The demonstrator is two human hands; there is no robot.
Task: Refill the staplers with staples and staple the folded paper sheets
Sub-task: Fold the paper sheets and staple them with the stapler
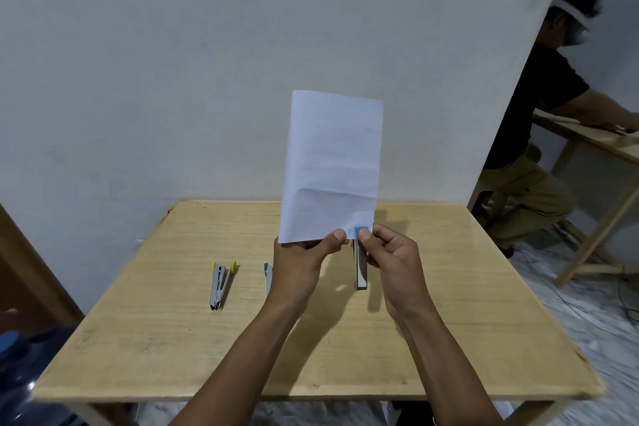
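Note:
A folded white paper sheet stands upright above the table, pinched at its lower edge by my left hand. My right hand grips a blue-tipped metal stapler, whose blue end sits at the paper's lower right corner. On the wooden table lies a yellow-tipped stapler, opened in a V. A teal-tipped stapler lies beside it, mostly hidden behind my left wrist.
The table stands against a white wall. At the right, another person sits at a second wooden table. A dark blue object is at the lower left edge.

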